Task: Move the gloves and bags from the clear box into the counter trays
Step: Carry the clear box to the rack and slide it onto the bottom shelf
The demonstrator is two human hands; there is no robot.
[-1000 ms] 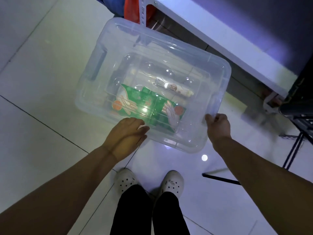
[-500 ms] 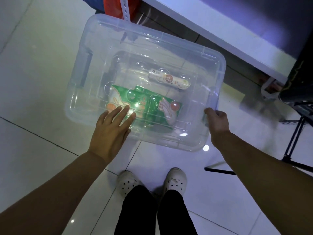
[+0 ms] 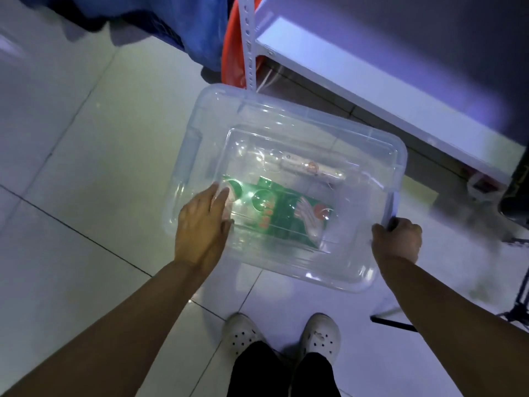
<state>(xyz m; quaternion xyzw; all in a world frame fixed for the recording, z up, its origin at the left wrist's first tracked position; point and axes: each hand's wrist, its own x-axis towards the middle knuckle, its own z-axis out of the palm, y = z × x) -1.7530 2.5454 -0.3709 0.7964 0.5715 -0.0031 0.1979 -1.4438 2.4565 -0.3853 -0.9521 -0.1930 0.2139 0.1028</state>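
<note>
The left hand (image 3: 201,227) lies flat on top of the clear box (image 3: 286,121) at frame centre, its grip spread, fingers straight. The box's long axis runs from upper left to lower right. Inside, a green packet (image 3: 283,216) lies along that axis, its red writing too blurred to read. Above it a white roll (image 3: 312,169) points the same way. The right hand (image 3: 396,239) has its grip curled round the box's right-end rim. A white worktop (image 3: 372,81) edge crosses the upper right.

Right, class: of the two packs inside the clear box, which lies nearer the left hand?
The flat green pack, its end beside the left hand; the slim white roll lies farther back in the clear box.
</note>
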